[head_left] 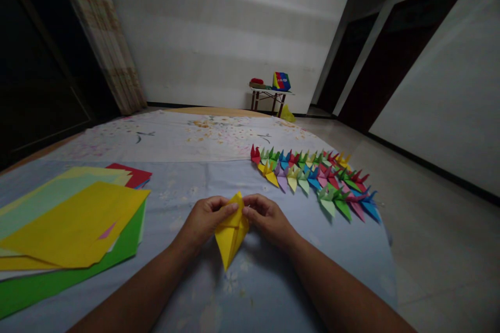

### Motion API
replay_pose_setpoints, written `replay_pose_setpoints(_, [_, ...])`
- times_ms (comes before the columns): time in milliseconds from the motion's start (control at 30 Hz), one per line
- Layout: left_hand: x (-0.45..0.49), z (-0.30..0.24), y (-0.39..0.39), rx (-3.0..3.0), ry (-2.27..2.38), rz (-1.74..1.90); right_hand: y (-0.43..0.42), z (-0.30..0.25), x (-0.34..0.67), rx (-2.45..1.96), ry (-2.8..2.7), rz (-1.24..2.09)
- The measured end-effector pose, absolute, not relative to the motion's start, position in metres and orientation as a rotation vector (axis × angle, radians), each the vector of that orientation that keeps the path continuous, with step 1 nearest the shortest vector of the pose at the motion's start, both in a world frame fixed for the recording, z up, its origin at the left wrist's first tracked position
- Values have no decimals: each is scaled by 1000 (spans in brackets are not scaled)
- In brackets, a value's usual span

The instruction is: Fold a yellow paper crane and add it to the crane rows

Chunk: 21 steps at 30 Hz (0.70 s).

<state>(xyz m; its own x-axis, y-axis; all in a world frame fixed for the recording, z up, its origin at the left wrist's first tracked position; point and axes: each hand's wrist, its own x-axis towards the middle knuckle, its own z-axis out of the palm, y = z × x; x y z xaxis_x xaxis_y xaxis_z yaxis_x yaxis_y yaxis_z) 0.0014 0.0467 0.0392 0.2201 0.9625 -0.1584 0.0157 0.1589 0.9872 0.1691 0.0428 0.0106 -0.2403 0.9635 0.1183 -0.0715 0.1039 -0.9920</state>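
We note left hand (205,221) and right hand (267,220) held close together, fingers (230,208) of both clamped on upper part of folded yellow origami paper (232,237), its point hanging down over blue floral sheet (269,276). We record stack of loose coloured paper (66,223) left of hands, yellow sheet on top, green showing beneath. Rows of multicoloured origami cranes (312,177) lie right of hands, well apart from them. Small folding table (268,94) stands far off beyond sheet.

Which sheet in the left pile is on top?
The yellow sheet, lying across the green sheet; the red sheet sits farther back, under the paler ones.
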Motion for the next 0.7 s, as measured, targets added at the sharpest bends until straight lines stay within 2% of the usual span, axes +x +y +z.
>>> replay_pose_setpoints(233, [4,42,45,1255,1093,903,45,11,171,-957,-1297,1468])
replay_pose_setpoints(700, [2,28,46,1214,960,817,51,7,175,-950,-1168,1445])
